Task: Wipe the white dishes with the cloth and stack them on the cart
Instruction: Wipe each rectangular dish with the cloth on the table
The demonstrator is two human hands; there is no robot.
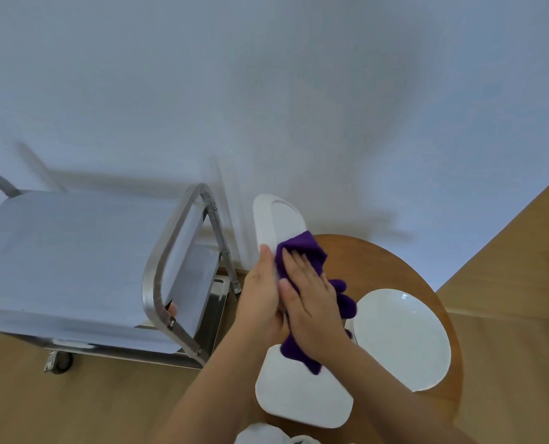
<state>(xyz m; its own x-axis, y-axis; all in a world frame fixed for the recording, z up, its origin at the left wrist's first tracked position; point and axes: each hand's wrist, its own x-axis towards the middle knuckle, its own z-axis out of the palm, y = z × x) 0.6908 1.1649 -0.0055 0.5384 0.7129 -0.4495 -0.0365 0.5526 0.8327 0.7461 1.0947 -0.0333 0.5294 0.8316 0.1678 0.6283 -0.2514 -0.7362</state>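
My left hand [260, 299] grips a white rectangular dish [273, 221] by its edge and holds it tilted up above the round wooden table [379, 264]. My right hand [311, 302] presses a purple cloth [302, 248] flat against the dish's face, fingers straight. Part of the cloth hangs down below my hands. On the table lie a white round plate [401, 338] at the right and a white square dish [302, 395] near me. The steel cart [177, 251] stands at the left, its top shelf covered in pale sheet with no dishes on it.
White dish edges [263, 435] show at the bottom edge of the view. The cart has a raised steel handle on its near side and a castor [62, 362] on the wood floor. A pale wall runs behind the table and cart.
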